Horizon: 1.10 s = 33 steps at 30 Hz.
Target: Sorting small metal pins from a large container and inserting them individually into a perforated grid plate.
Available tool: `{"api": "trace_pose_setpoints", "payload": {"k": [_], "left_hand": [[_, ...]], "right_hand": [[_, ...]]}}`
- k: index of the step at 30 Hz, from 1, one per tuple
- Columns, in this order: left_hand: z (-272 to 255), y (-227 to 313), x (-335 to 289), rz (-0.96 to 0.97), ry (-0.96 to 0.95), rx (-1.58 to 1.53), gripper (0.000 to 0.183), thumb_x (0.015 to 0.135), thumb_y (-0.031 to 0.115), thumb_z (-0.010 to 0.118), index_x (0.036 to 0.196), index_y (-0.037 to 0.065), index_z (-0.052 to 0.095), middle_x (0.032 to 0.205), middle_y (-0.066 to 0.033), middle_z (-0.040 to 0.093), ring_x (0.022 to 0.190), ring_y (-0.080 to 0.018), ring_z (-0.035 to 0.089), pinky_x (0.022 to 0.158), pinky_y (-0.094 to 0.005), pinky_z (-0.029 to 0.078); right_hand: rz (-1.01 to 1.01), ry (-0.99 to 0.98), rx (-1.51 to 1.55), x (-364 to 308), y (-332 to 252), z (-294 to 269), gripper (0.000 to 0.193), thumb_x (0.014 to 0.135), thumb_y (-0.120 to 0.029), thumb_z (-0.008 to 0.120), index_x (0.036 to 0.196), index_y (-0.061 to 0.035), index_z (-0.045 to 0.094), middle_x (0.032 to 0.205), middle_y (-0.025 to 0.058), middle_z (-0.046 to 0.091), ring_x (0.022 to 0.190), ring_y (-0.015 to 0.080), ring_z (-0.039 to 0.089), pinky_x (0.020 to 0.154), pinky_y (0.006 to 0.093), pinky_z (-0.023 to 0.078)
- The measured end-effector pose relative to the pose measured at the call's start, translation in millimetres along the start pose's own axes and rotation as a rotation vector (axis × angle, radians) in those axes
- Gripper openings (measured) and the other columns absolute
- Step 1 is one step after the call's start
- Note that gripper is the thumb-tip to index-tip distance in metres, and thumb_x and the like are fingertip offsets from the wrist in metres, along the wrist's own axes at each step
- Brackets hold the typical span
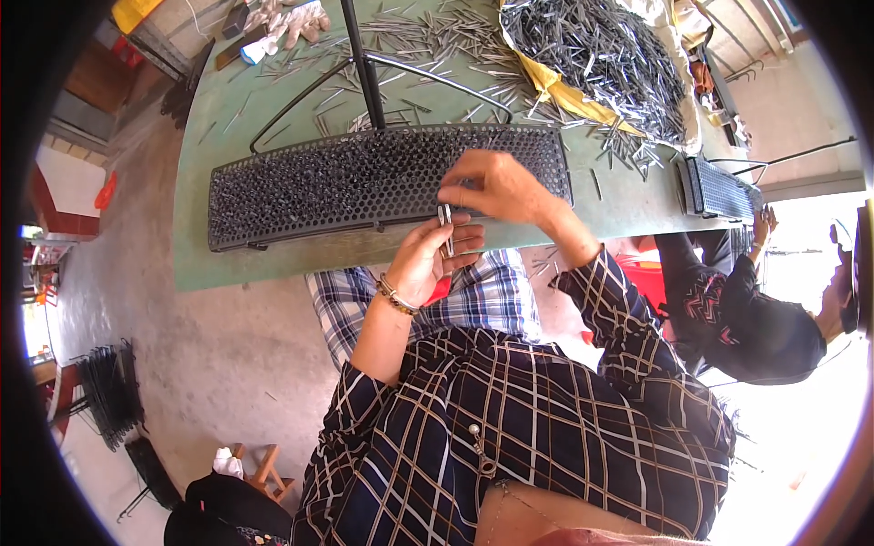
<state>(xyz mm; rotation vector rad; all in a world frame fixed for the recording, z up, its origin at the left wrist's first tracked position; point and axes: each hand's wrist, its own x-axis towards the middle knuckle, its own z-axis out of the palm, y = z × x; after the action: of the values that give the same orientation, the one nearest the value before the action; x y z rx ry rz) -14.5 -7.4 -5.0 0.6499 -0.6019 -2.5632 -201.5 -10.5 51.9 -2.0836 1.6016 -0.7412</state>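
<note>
In my left hand (421, 261), palm up at the table's front edge, lie a few slim metal pieces (446, 229), held between thumb and fingers. My right hand (499, 188) hovers just above and beside it, over the front of a long black perforated rack (401, 205). Its thumb and forefinger are pinched together; whatever they hold is too small or hidden to make out. Small dark pieces fill many of the rack's round holes on the left and middle, while bare holes show nearer my hands. The rack leans on a black metal stand (369, 82).
Loose slim metal pieces (428, 45) litter the green table (205, 264). A large heap of them (601, 68) lies on a yellow-edged sack at the back right. Gloves (296, 23) rest at the far left. At right, another person (760, 314) reaches to a similar rack (715, 191).
</note>
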Motion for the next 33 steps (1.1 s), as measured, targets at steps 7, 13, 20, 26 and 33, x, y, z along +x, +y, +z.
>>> {"api": "trace_pose_setpoints", "payload": {"k": [7,13,20,26,33], "left_hand": [[8.8,3.5,-2.8,-0.014,-0.101,0.22,0.032,0.095,0.019,0.046,0.118,-0.003,0.051,0.113,-0.018,0.06,0.102,-0.0244,0.061,0.085,-0.0366,0.052],[12.4,-4.0,-2.1,0.014,0.011,0.327,0.035,0.095,0.024,0.049,0.123,0.003,0.049,0.112,-0.0135,0.061,0.102,-0.0211,0.061,0.086,-0.0335,0.051],[18.5,-12.2,-1.4,-0.048,-0.029,0.297,0.03,0.096,0.014,0.048,0.122,0.002,0.049,0.109,-0.0127,0.06,0.098,-0.0189,0.06,0.083,-0.0312,0.052],[16.7,-14.6,0.2,-0.057,-0.014,0.35,0.032,0.096,0.018,0.047,0.124,0.002,0.048,0.112,-0.0125,0.06,0.102,-0.0208,0.061,0.086,-0.0334,0.05],[21.0,-16.2,-3.0,-0.08,0.025,0.318,0.029,0.096,0.014,0.048,0.121,0.001,0.05,0.108,-0.013,0.061,0.098,-0.0198,0.061,0.083,-0.0316,0.052]], "right_hand": [[0.359,-0.14,0.606,-27.3,1.6,10.5,0.022,0.083,-0.017,0.069,0.094,0.0014,0.068,0.082,0.0057,0.067,0.076,0.0082,0.058,0.067,0.0247,0.047],[0.372,0.262,0.446,-19.6,14.0,-17.7,0.022,0.086,-0.018,0.067,0.096,0.0011,0.068,0.084,0.0038,0.068,0.078,0.0079,0.059,0.071,0.0244,0.049],[0.171,0.398,0.236,4.0,42.8,-16.2,0.019,0.083,-0.017,0.067,0.094,-0.0021,0.068,0.088,0.0093,0.068,0.078,0.0179,0.064,0.071,0.0281,0.05],[0.072,0.395,0.165,6.0,53.7,-17.0,0.019,0.082,-0.019,0.068,0.092,-0.0032,0.069,0.087,0.0094,0.068,0.079,0.0204,0.065,0.071,0.0294,0.05],[-0.031,0.437,0.098,3.4,63.8,-6.2,0.019,0.08,-0.022,0.069,0.088,-0.0046,0.069,0.085,0.0081,0.068,0.074,0.0262,0.065,0.065,0.0338,0.049]]}}
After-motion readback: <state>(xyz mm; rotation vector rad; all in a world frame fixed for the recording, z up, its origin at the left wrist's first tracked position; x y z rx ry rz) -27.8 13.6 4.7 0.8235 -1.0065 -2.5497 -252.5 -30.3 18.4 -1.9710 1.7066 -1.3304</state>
